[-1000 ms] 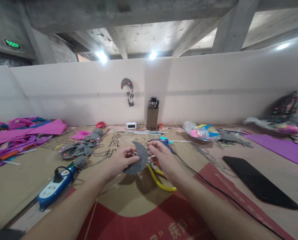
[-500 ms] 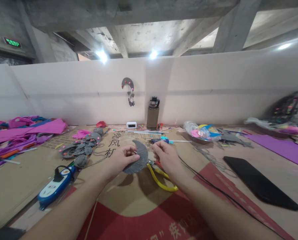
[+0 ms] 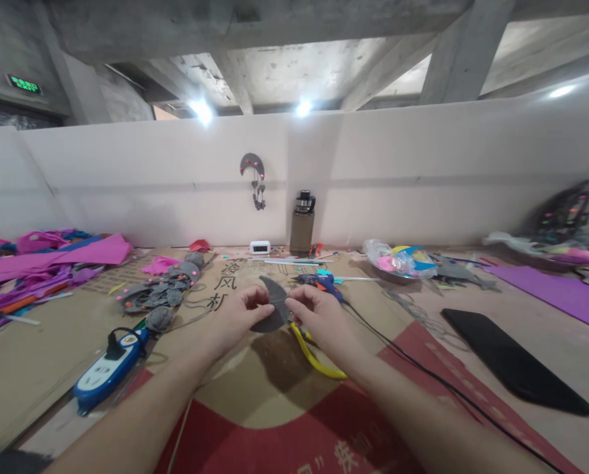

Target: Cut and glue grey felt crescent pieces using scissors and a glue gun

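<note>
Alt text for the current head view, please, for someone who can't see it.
A person's left hand grips a gray crescent above cardboard, with the right hand at its outer curved edge. A yellow-handled tool and a blue corded tool lie close by; a bead-dotted crescent decoration hangs on the pale wall ahead.

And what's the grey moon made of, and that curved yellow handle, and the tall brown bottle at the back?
The grey moon looks like felt: thin, flat and matte. The yellow handle is probably plastic or rubber, since it's smooth and one bright colour all over. The bottle looks like tinted, see-through plastic, but it could be glass.
</note>
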Action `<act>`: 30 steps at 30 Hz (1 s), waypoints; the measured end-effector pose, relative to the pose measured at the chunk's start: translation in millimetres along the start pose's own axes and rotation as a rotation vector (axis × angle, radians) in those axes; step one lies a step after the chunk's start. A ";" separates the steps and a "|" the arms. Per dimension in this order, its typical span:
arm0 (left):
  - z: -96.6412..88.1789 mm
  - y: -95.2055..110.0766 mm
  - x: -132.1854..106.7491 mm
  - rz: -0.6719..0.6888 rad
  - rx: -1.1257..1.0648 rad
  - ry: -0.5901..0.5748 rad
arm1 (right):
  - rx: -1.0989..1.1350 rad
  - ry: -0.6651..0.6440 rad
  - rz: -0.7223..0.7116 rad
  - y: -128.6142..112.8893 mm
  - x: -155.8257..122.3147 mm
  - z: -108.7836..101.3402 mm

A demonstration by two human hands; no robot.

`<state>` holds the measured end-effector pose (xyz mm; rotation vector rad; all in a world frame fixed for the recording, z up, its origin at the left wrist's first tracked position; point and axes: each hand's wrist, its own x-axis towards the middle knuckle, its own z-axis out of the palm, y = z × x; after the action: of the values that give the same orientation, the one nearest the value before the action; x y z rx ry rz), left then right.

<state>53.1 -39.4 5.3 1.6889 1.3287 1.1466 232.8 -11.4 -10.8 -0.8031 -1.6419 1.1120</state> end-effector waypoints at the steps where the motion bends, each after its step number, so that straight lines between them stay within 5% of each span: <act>1: -0.3 0.3 -0.3 0.000 0.042 0.031 | -0.046 0.005 -0.051 1.1 -1.3 0.4; 5: 1.2 3.2 -2.9 0.034 0.160 0.130 | -0.247 0.024 -0.277 2.0 -7.5 2.6; 11: 11.2 3.6 -5.3 0.043 -0.188 -0.071 | -0.347 0.040 -0.432 -3.7 -12.0 1.2; 19: 11.9 3.9 -4.6 -0.140 -0.139 0.090 | -0.315 0.021 -0.318 4.9 -5.1 -1.1; 30: 12.1 9.6 -7.4 -0.170 -0.008 0.148 | -0.197 0.033 -0.217 10.6 -1.8 3.0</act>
<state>67.1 -48.8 7.8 1.4769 1.5257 1.1935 230.6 -10.0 -21.7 -0.7424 -1.7824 0.7907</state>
